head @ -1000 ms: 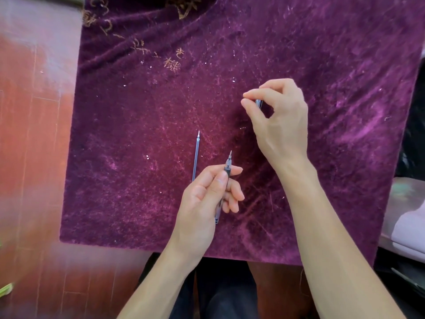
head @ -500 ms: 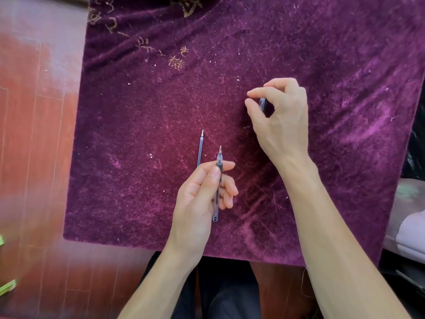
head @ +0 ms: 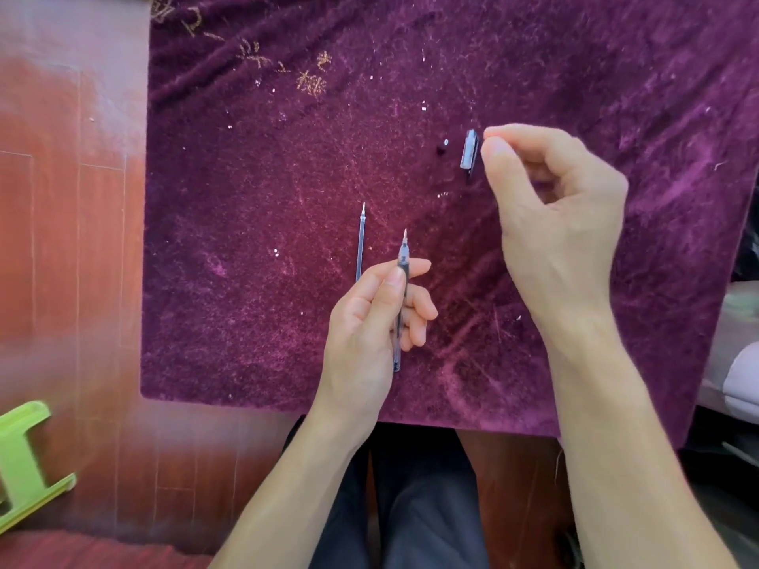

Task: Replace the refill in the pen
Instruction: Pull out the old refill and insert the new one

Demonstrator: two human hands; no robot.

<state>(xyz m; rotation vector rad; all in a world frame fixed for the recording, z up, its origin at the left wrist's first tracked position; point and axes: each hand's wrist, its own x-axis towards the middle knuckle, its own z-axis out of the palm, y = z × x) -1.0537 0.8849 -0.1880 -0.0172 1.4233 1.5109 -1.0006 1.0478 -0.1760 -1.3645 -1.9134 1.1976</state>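
My left hand [head: 369, 322] grips a clear pen [head: 401, 281] near its front, with the metal tip pointing away from me. A spare refill [head: 360, 244] lies on the purple velvet cloth [head: 246, 240] just left of the pen, parallel to it. The dark pen cap [head: 469, 154] lies on the cloth beside the fingertips of my right hand [head: 558, 223]. That hand's fingers are loosely curled and hold nothing. A tiny dark piece [head: 442, 146] sits a little left of the cap.
The cloth covers a reddish wooden surface [head: 74, 240]. A green plastic object [head: 24, 462] shows at the bottom left. My dark trousers [head: 419, 507] are below the cloth's near edge. Pale items [head: 739, 375] sit at the right edge.
My right hand has let go of the cap, which now lies on the cloth, and has drawn slightly right. The left hand has kept the pen in place.
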